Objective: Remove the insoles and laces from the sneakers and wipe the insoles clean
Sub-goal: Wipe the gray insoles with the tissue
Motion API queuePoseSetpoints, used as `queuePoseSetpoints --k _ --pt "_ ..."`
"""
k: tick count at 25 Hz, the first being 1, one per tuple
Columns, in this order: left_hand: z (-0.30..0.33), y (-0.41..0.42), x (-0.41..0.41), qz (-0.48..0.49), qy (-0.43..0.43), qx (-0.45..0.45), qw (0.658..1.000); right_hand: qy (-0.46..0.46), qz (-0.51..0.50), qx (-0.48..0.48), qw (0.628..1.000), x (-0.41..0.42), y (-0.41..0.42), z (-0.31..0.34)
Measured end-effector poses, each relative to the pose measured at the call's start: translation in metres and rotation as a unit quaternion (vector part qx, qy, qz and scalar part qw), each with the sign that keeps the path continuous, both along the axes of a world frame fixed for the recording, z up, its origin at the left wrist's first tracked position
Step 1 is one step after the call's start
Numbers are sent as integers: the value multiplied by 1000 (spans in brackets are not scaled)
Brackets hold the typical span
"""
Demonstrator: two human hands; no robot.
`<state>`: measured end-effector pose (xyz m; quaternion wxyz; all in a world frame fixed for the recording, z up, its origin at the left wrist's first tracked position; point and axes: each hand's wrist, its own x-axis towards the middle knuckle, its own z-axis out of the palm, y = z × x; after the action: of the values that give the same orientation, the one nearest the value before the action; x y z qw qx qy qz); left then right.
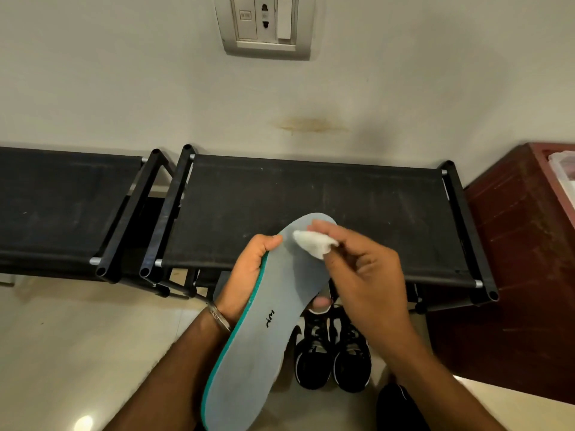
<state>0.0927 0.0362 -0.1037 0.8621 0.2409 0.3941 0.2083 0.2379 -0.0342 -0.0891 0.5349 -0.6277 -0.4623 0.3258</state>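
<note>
My left hand [249, 275] grips a long grey insole [267, 325] with a teal edge, thumb over its top face and fingers underneath. The insole points away from me, its toe end above the rack. My right hand [364, 275] pinches a small white wad of tissue [312, 244] and presses it on the insole near the toe. Two black and white sneakers [333, 353] stand side by side on the floor below my hands, partly hidden by the insole and my right wrist.
A low black fabric shoe rack [311, 206] stands against the wall, with a second one [62, 206] to its left. A dark red cabinet [522, 259] is on the right. A switch and socket plate [264, 23] is on the wall above.
</note>
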Motion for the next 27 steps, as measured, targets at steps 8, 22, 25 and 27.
queuePoseSetpoints --k 8,22,25,27 --pt "-8 -5 11 -25 145 181 972 221 -119 -111 961 21 8 -2" --pt "-11 -10 21 53 186 285 939 148 -40 -146 977 11 7 0" --pt "-8 -12 22 62 169 261 948 136 -21 -143 980 13 6 1" --pt "-9 -11 22 65 176 271 944 128 4 -141 982 11 6 1"
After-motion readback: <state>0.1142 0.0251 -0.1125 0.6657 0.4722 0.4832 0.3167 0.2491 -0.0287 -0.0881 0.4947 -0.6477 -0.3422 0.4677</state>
